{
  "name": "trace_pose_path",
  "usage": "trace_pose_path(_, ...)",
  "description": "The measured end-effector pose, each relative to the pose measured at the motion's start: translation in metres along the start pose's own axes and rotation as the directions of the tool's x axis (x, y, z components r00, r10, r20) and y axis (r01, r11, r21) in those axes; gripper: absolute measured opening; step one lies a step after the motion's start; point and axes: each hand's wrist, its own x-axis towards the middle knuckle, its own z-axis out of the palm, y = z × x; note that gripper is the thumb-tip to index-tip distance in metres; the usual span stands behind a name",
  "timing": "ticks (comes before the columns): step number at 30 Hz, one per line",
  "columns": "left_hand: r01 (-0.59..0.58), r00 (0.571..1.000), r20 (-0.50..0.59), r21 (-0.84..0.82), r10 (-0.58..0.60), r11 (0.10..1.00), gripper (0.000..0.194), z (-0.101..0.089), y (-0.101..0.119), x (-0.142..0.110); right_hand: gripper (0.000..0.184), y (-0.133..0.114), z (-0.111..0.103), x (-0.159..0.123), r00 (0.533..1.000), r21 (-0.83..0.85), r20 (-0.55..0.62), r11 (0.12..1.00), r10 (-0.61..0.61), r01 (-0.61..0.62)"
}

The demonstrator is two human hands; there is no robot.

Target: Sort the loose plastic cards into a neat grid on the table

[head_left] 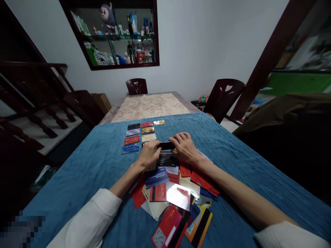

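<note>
A black card (167,146) is held level between my two hands over the blue cloth. My left hand (149,154) pinches its left end, while the fingers of my right hand (185,147) close on its right end. Just below, several black cards (168,160) lie overlapping. Nearer me spreads a loose heap of cards, among them a blue card (157,177), a red card (158,192), a shiny white card (178,195) and an orange card (199,227). Beyond my left hand, cards lie in columns, including a blue card (130,148) and a gold card (148,130).
The blue cloth (88,172) covers the near part of a table, and its patterned top (155,104) shows farther off. Wooden chairs (224,96) stand around it. A glass-shelved cabinet (121,36) is set in the wall. Dark brown fabric (289,113) hangs close on the right.
</note>
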Motion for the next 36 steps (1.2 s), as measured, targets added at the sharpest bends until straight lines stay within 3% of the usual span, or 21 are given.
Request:
trace_pose_path(10, -0.012, 0.999, -0.030, -0.045, 0.010, 0.999, 0.015, -0.0020, 0.0010, 0.0007, 0.026, -0.0003, 0.0038, -0.0015, 0.995, 0.018, -0.097, 0.999, 0.029, -0.027)
trace_pose_path(23, -0.026, 0.999, -0.048, -0.045, 0.024, 0.999, 0.022, 0.0010, -0.0037, 0.0002, 0.030, -0.0009, 0.0043, -0.0067, 0.971, 0.033, -0.238, 0.999, 0.014, -0.006)
trace_pose_path(36, -0.086, 0.996, -0.027, -0.004, 0.085, 0.996, 0.037, 0.0034, -0.0078, -0.0034, 0.030, 0.0001, 0.0017, -0.0056, 0.979, 0.028, -0.203, 1.000, 0.006, 0.000)
